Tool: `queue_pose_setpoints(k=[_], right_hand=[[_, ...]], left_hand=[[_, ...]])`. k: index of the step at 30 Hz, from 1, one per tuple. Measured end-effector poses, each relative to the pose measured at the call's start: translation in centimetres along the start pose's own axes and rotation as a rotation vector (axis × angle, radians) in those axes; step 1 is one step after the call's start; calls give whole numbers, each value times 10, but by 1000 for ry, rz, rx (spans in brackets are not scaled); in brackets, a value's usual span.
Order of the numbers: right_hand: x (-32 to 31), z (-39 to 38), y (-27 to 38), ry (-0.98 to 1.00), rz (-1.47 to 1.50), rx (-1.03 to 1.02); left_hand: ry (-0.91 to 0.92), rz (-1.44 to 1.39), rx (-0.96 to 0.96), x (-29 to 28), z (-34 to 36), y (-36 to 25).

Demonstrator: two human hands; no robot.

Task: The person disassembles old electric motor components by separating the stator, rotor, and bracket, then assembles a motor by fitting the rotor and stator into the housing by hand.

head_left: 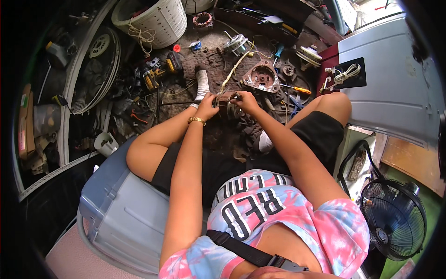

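Observation:
Between my feet a rusty cylindrical motor part (226, 105) is held in both hands. My left hand (208, 106), below a wristwatch, has its fingers curled on the part's left side, beside a pale sleeved cable (228, 77) that runs up and away. My right hand (246, 102) is closed at the part's right side, fingertips pinched by some wires too small to make out. A dark rod (174, 103) sticks out leftward. Just beyond sit a rusty triangular housing (261, 77), an orange-handled screwdriver (301, 89) and blue-handled pliers (296, 104).
Yellow power drills (152, 78), a silver motor (237, 45) and scattered tools surround my feet. A white basket (157, 18) stands at the back, a metal rack with fan parts (100, 74) at the left. On the right are a pale appliance panel (385, 88) and a black fan (390, 218).

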State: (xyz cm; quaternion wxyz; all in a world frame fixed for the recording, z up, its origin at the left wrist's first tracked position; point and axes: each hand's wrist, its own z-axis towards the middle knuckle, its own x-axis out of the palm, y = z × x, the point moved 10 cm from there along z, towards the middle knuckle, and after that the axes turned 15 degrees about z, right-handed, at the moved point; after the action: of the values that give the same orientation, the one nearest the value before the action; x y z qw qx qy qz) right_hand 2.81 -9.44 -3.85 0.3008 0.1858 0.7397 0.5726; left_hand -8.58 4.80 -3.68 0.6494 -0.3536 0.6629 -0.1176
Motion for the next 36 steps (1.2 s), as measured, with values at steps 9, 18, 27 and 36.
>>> queue_pose_setpoints(k=[9,18,27,36], right_hand=[[16,5,18,-69,-364,-3],[-52,131,-36,-153,-352,174],[-61,171,46,-168,-244,-174],[-42,-67,-152,-732,856,536]], left_hand=[[203,279,-26,-11,9,18],[-44,765,274,-42,22,-18],[-192,295,-231,-73,82,22],[13,77,-221,4,115,7]])
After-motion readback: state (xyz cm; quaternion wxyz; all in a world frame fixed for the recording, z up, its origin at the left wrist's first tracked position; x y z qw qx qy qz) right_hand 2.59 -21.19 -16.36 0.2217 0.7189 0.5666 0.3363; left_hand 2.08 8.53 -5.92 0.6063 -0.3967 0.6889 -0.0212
